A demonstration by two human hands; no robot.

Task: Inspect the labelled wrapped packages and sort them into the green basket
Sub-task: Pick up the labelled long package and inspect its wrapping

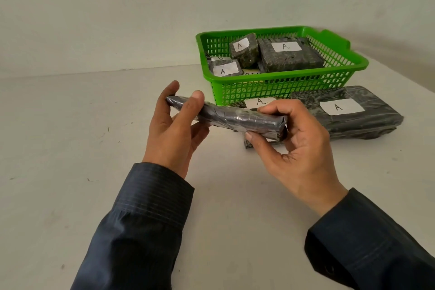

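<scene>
Both hands hold a long, slim package wrapped in dark glossy plastic (235, 117) roughly level above the pale desk (70, 148). The left hand (169, 129) pinches one end between thumb and fingers (173, 88), and the right hand (292, 148) pinches the other, forefinger on top and thumb beneath. No label shows on the side facing me, so it may be sorted unread. With such light end grips on slick wrap, a twist could drop it short of the green plastic mesh basket (294, 73) just beyond the fingers.
</scene>
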